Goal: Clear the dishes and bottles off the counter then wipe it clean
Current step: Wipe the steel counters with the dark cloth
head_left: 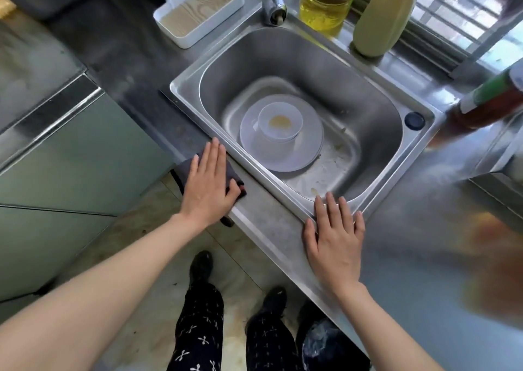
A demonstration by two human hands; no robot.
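My left hand (209, 182) lies flat, fingers straight, pressing a dark grey cloth (233, 172) onto the steel counter (266, 229) at the sink's front left corner. With fingers straight, my right hand (334, 236) rests flat on the counter's front strip, fingertips at the sink rim. Inside the steel sink (365, 99) a white plate (308, 144) carries a white bowl (280, 124) with a brown residue in it. A yellow oil bottle (325, 2) and a pale green bottle (382, 19) stand behind the sink. A brown bottle with a green label (489, 101) stands at the right.
A white tray with a wood-grain base (198, 11) stands at the back left beside the tap (273, 2). A brown stain (492, 246) marks the counter at the right. Cabinet doors (70, 158) are on the left. A black bin bag (325, 339) stands on the floor by my feet.
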